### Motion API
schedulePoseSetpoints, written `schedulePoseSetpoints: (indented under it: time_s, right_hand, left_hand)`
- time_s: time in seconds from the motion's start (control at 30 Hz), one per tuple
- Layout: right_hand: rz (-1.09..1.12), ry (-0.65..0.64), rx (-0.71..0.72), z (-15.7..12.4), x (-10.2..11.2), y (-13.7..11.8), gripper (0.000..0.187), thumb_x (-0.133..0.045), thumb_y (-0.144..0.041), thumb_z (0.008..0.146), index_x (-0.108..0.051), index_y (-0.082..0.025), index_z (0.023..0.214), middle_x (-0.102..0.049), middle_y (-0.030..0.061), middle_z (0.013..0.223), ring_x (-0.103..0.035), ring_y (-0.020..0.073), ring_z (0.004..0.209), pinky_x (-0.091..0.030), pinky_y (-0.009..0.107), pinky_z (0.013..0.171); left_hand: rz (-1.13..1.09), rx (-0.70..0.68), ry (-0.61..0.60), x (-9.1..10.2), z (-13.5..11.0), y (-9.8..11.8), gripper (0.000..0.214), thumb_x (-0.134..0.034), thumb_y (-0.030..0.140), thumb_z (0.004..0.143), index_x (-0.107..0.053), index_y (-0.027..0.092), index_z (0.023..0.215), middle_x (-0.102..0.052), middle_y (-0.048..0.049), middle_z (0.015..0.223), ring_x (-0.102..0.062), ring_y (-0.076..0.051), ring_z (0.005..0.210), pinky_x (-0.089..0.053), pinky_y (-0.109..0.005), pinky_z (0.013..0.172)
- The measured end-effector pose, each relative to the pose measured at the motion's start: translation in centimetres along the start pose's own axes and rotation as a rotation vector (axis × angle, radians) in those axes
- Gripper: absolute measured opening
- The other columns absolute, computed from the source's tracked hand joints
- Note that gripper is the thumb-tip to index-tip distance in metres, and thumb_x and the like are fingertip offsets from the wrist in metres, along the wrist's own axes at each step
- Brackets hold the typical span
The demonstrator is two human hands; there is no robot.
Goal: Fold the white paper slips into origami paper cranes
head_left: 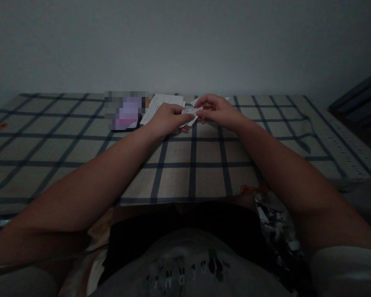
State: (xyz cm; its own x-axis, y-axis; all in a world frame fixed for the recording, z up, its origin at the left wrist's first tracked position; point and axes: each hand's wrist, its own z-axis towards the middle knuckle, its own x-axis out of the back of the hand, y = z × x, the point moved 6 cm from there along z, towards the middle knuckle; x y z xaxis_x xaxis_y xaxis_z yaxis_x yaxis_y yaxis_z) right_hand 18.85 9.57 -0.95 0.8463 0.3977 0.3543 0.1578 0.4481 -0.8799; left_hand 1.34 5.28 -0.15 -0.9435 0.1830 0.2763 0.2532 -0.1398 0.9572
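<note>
Both my hands meet over the far middle of the checked tablecloth, around a small piece of white paper [191, 111]. My left hand [168, 119] pinches the paper from the left, thumb on top and fingers underneath. From the right, my right hand [218, 111] has its curled fingertips and thumb at the paper's right edge. Printed white sheets [165, 101] lie just behind and left of my left hand, partly covered by it. Another white paper shows behind my right fingers. What is printed on the small paper is too dim to read.
Left of the sheets lies a dark-edged item with a purple and pink surface [128, 113], partly blurred out. The checked tablecloth [176, 181] reaches to a grey wall [185, 45]. Orange cord [253, 189] hangs at the near edge. A dark slatted object [361, 103] stands at right.
</note>
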Motion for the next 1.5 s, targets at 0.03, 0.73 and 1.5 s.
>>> schedulePoseSetpoints:
  time_s: [0.03,0.73,1.5]
  right_hand:
    - [0.023,-0.004,-0.012,0.0,-0.1,-0.1,0.026,-0.079,-0.028,0.088,-0.063,-0.023,0.108,-0.066,0.0003,0.090,-0.063,0.0155,0.079,-0.058,0.029,0.071]
    - [0.253,0.102,-0.205,-0.3,0.0,-0.5,0.017,-0.072,-0.021,0.097,-0.068,-0.020,0.113,-0.073,-0.0007,0.083,-0.071,0.0102,0.069,-0.061,0.021,0.065]
    - [0.062,0.078,-0.135,-0.3,-0.8,-1.5,0.032,-0.078,-0.039,0.099,-0.065,-0.018,0.080,-0.066,-0.0019,0.064,-0.060,0.0087,0.059,-0.052,0.020,0.059]
  left_hand:
    - [0.001,-0.003,-0.002,0.0,0.0,0.0,0.016,-0.083,0.029,0.079,-0.075,0.015,0.078,-0.070,-0.0022,0.066,-0.064,-0.010,0.055,-0.051,-0.020,0.055]
    - [0.008,0.045,0.030,0.1,-0.1,0.2,0.010,-0.078,0.024,0.083,-0.073,0.015,0.082,-0.067,-0.0015,0.067,-0.062,-0.010,0.052,-0.046,-0.019,0.049]
    - [-0.183,0.058,-0.068,-0.8,0.3,-0.4,0.015,-0.083,0.026,0.083,-0.075,0.014,0.080,-0.074,-0.0040,0.074,-0.063,-0.008,0.057,-0.057,-0.020,0.060]
